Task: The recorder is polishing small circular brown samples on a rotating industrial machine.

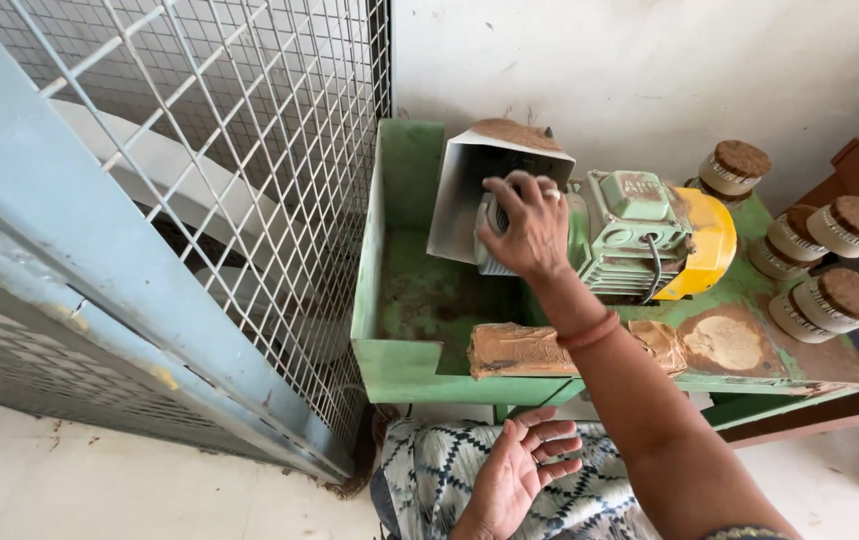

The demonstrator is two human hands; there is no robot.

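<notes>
Small workshop: dusty green machine bench (405,365), electric motor (640,235), wire-mesh guard (250,150).

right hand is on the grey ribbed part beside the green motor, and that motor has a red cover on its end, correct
Not quite. The head view shows the right hand on the grey ribbed part beside the green motor, but the cover on the motor's end is yellow, not red.

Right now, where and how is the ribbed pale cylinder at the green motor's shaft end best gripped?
Grip the ribbed pale cylinder around its rim, coming from above and the front, as the right hand does. The metal hood covers its far side and the green motor blocks its right.
</notes>
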